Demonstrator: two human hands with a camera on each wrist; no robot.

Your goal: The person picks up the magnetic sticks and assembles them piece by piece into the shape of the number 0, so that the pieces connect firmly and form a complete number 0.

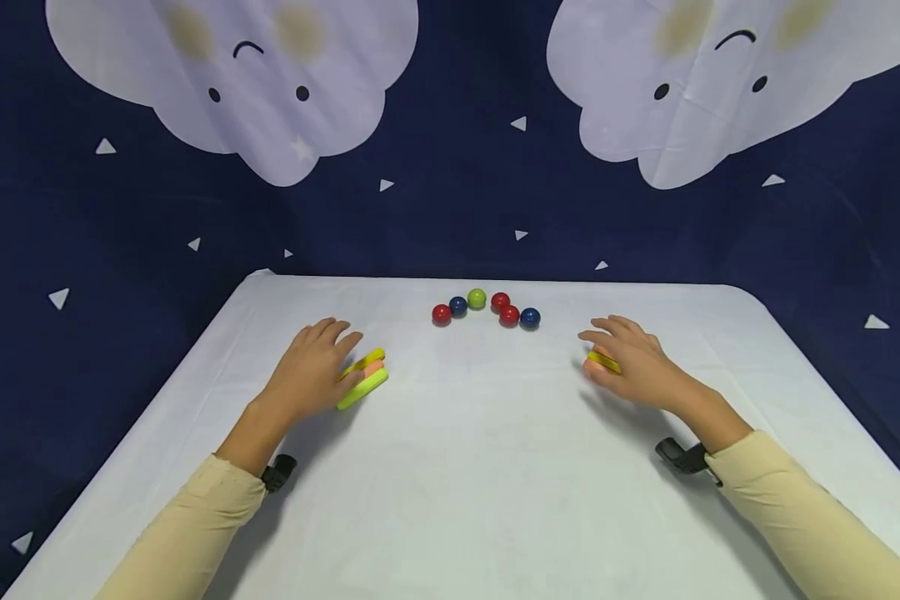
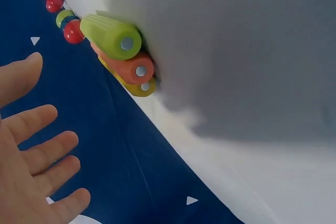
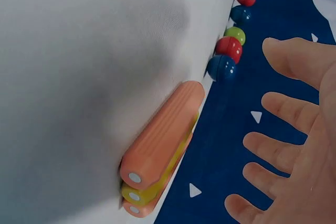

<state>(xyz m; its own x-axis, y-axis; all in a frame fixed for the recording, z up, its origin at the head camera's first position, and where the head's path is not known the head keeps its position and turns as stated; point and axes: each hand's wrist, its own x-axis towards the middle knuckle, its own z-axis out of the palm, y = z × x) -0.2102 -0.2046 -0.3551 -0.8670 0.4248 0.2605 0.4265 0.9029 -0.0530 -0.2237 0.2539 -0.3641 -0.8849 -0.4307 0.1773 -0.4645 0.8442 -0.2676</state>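
My left hand [image 1: 309,368] hovers over three ridged plastic rods lying side by side at the left of the table: a lime rod [image 2: 112,37], an orange rod [image 2: 134,67] and a yellow rod [image 1: 365,362]. Its fingers are spread, and the left wrist view shows it apart from them. On the right, my right hand [image 1: 632,363] hangs with spread fingers over three more rods, a yellow rod [image 3: 134,194] between an orange rod [image 3: 163,140] and a second orange rod [image 3: 138,211]. Each rod has a pale round spot on its end. Neither hand holds anything.
Several glossy balls lie in a loose bent row near the table's back edge, among them a green ball [image 1: 477,298], a red ball [image 1: 442,314] and a blue ball [image 1: 530,318]. A white cloth [image 1: 450,467] covers the table. Behind hangs a dark blue curtain [image 1: 465,208] with clouds.
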